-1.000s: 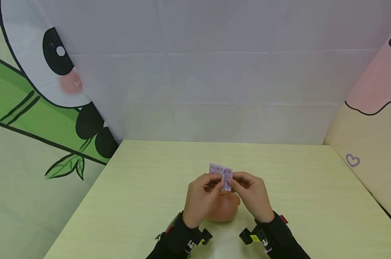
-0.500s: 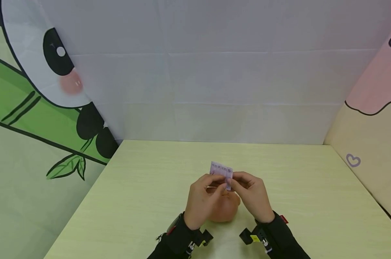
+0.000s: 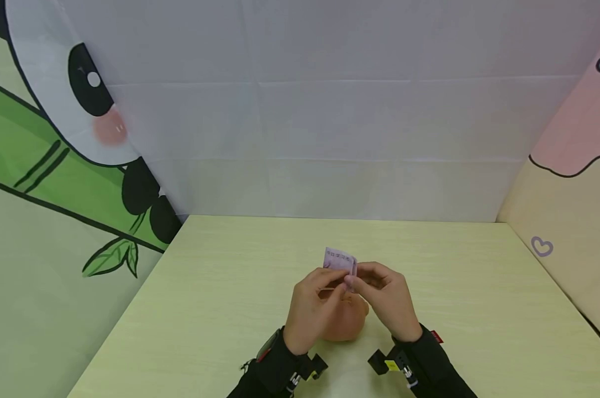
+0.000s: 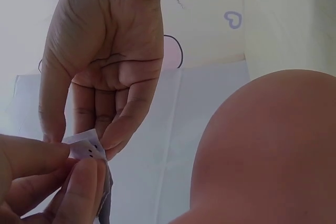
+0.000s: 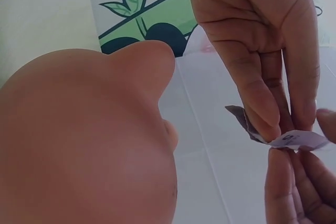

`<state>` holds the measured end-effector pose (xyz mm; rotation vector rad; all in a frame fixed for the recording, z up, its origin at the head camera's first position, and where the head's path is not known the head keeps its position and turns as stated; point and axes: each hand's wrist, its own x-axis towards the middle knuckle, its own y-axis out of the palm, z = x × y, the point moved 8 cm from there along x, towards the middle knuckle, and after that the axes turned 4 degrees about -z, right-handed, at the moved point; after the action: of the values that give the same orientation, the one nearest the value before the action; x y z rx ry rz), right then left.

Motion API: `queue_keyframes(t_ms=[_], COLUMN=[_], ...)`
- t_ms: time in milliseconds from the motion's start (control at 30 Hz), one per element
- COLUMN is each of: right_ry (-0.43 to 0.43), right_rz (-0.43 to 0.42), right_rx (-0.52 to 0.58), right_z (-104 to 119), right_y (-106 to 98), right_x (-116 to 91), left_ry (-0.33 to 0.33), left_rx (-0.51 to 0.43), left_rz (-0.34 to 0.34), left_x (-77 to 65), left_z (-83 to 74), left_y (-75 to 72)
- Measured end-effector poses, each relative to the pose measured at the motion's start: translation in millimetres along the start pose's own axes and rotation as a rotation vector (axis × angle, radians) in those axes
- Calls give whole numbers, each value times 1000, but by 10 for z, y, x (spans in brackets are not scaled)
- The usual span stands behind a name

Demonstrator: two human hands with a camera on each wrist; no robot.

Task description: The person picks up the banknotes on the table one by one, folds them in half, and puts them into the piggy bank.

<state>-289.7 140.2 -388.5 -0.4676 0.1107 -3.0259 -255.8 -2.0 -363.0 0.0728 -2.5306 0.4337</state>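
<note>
A small purple banknote [image 3: 337,260] with printed digits along its top is held up between both hands. My left hand [image 3: 307,312] pinches its lower part between thumb and fingers. My right hand [image 3: 390,303] pinches the right end, where the paper is creased over in a narrow fold [image 5: 291,139]. The two thumbs nearly meet at the note's lower right. Right below the hands stands a smooth, round, orange-brown piggy bank [image 3: 347,325], its top partly covered by the fingers. An ear-like bump on it shows in the right wrist view.
The pale wood-grain table [image 3: 240,287] stretches out around the piggy bank. A grey-white cloth wall [image 3: 330,121] rises behind it, with cartoon-printed cloth at both sides. Dark sleeves [image 3: 267,370] with small wrist cameras lie near the front edge.
The note's right end, which showed a flap and then lay flatter, is now creased over, its end digit out of sight. My left hand has shifted slightly right, towards the right thumb.
</note>
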Motion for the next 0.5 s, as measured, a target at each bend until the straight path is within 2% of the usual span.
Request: queue_keyframes(t_ms=[100, 333, 500], right_ry=[-5, -55, -46], right_rz=[-46, -67, -94], right_rx=[-21, -43, -70], right_z=[78, 176, 222], right_y=[119, 131, 128], right_x=[-207, -212, -209], left_ry=[12, -8, -10], left_rx=[-26, -21, -22], left_rz=[31, 28, 28], left_x=[-149, -143, -138], left_z=[-60, -90, -109], left_y=[-138, -184, -220])
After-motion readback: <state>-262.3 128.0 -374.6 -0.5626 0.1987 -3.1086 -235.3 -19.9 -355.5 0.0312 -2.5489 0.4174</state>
